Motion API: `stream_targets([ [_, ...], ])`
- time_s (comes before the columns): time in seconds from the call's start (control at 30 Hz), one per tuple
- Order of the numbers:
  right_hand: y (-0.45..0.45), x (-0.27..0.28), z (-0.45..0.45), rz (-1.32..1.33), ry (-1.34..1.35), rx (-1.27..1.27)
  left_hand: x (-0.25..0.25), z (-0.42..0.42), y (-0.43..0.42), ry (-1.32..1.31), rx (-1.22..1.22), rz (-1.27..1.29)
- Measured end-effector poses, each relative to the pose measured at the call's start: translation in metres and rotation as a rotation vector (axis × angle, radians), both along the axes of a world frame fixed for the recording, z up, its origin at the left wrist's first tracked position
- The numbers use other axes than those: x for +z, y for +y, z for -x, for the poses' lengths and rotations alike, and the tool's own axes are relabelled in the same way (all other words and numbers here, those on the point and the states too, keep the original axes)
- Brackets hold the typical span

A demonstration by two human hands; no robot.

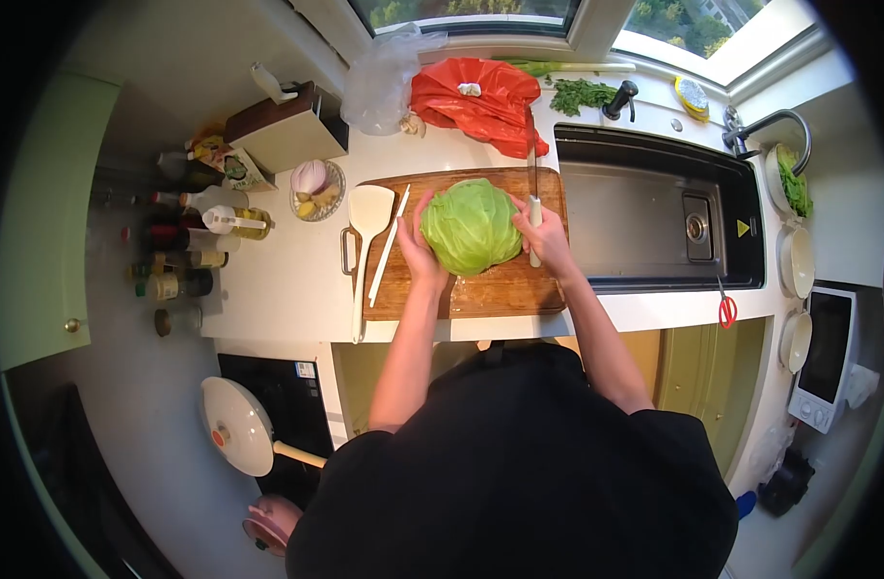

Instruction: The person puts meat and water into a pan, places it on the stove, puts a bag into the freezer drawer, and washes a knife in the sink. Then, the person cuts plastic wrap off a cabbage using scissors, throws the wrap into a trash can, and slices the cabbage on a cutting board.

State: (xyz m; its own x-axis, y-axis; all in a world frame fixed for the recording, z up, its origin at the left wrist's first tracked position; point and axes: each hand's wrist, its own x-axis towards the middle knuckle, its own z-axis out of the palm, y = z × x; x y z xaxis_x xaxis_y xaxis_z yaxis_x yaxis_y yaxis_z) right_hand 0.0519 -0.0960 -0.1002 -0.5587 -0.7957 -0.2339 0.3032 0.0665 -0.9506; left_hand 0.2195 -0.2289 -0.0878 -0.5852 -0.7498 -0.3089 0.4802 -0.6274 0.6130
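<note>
A whole green cabbage sits on the wooden cutting board. My left hand is cupped against its left side, holding it, with the fingertips partly hidden behind the leaves. In my right hand is a knife, gripped by its white handle, its blade pointing away from me toward the window. The right hand's fingers are close to the cabbage's right side; whether they touch it I cannot tell. On the board's left part lie a cream spatula and a pair of white chopsticks.
Right of the board is a dark sink, with red-handled scissors on its front edge. A red plastic bag lies behind the board. To the left stand a bowl of onion and ginger and several bottles. A lidded pan rests on the stove.
</note>
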Motion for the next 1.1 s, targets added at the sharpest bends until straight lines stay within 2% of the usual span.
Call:
stream_targets([
  [0.03, 0.000, 0.000, 0.000, -0.020, -0.019, 0.008, -0.007, 0.000, -0.005, -0.069, -0.008, 0.064],
  [0.13, -0.004, 0.004, 0.002, -0.062, 0.021, -0.014, 0.003, 0.001, -0.009, -0.466, 0.139, 0.512],
  [0.17, -0.004, 0.006, 0.002, -0.077, 0.028, -0.019, 0.012, -0.005, -0.010, -0.628, 0.266, 0.826],
  [0.2, -0.005, 0.017, -0.001, -0.094, 0.022, -0.021, 0.018, -0.012, -0.018, -0.651, 0.304, 1.176],
  [0.27, -0.003, 0.030, -0.010, -0.130, 0.026, -0.023, 0.083, -0.006, -0.002, -0.833, -0.020, 1.662],
  [0.37, -0.005, 0.033, -0.017, -0.195, 0.135, -0.056, 0.072, 0.002, 0.008, -0.837, -0.171, 1.795],
  [0.47, 0.013, 0.036, 0.004, -0.304, 0.356, -0.173, 0.058, -0.007, -0.007, -0.680, -0.187, 1.798],
  [0.53, 0.032, 0.068, 0.019, -0.120, 0.518, -0.238, 0.062, -0.008, -0.015, -0.595, -0.257, 1.815],
  [0.57, 0.042, 0.070, 0.035, -0.181, 0.480, -0.157, 0.060, -0.008, -0.017, -0.550, -0.283, 1.798],
  [0.63, 0.052, 0.085, 0.052, -0.151, 0.547, -0.195, 0.061, -0.006, -0.018, -0.498, -0.325, 1.800],
  [0.73, 0.068, 0.103, 0.053, -0.214, 0.781, -0.215, 0.049, -0.010, -0.020, -0.522, -0.234, 1.823],
  [0.77, 0.073, 0.110, 0.051, -0.247, 0.862, -0.211, 0.045, -0.013, -0.014, -0.564, -0.195, 1.720],
  [0.83, 0.076, 0.137, 0.039, -0.379, 0.571, -0.095, 0.034, -0.020, -0.012, -0.620, -0.094, 1.726],
  [0.9, 0.072, 0.133, 0.033, -0.388, 0.345, -0.027, 0.034, -0.023, -0.008, -0.649, -0.065, 1.736],
  [1.0, 0.073, 0.130, 0.015, -0.373, 0.437, 0.133, 0.030, -0.029, -0.008, -0.701, -0.041, 1.796],
  [1.1, 0.063, 0.136, -0.022, -0.344, 0.617, 0.181, 0.031, -0.026, -0.006, -0.661, -0.037, 1.762],
])
